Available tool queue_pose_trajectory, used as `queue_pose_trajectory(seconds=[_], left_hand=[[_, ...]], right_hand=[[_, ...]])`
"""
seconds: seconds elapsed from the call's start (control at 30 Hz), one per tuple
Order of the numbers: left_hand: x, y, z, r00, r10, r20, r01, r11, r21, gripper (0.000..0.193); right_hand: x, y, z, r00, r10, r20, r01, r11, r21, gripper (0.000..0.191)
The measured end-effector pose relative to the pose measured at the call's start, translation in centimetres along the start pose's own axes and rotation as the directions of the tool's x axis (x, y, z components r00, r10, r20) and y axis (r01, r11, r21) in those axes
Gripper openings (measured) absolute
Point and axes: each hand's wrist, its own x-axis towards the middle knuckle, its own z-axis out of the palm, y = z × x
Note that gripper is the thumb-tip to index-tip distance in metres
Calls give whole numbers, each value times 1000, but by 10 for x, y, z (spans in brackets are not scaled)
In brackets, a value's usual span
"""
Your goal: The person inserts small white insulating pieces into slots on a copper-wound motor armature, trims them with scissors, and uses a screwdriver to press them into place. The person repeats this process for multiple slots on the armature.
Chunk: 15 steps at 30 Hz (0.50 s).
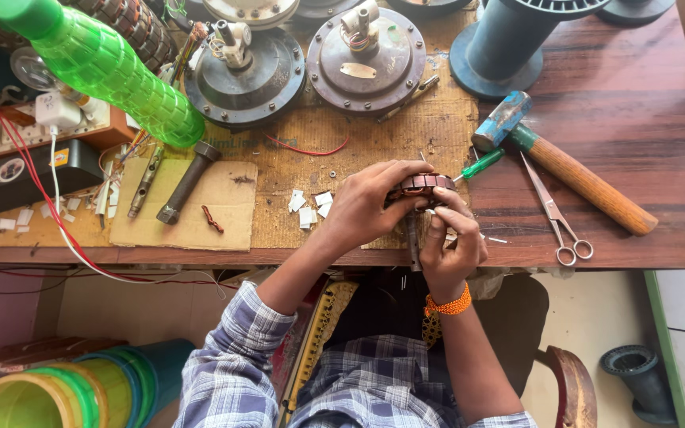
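Both my hands hold a small round motor core with copper-brown windings at the near edge of the wooden workbench. My left hand wraps over its left side and top. My right hand, with an orange band at the wrist, grips it from below, fingers against its right side near a short metal shaft. A green-handled screwdriver lies just beyond the core.
A hammer and scissors lie to the right. Two round motor housings sit at the back on a cardboard sheet, with a green plastic bottle, a dark tool and white paper scraps to the left. A blue-grey spool stands far right.
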Motion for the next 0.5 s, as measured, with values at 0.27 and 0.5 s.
queue_pose_trajectory(seconds=[0.27, 0.5], left_hand=[[15, 2, -2, 992, -13, 128, 22, 997, -69, 51], [19, -8, -2, 986, -54, 159, 74, 990, -118, 43]], right_hand=[[-13, 11, 8, 974, 229, 5, -221, 934, 282, 19], [5, 8, -17, 981, 47, 186, -72, 989, 130, 8]])
